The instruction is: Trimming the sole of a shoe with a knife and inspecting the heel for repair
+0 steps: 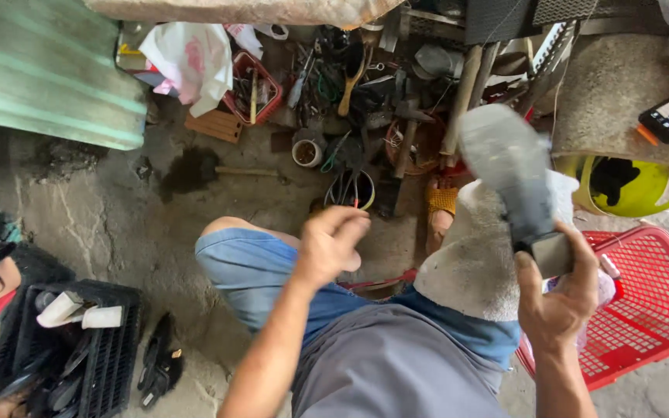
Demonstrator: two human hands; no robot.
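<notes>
right hand: my fingers are closed around the heel end of the shoe, sole up, over the pale cloth on my right knee.
left hand: loosely curled and empty as far as i can tell, hanging above my left knee.
around me: tools on the floor ahead, red basket at my right.
doing it well: i judge a firm heel grip and resting the shoe on the cloth would steady the sole.
</notes>
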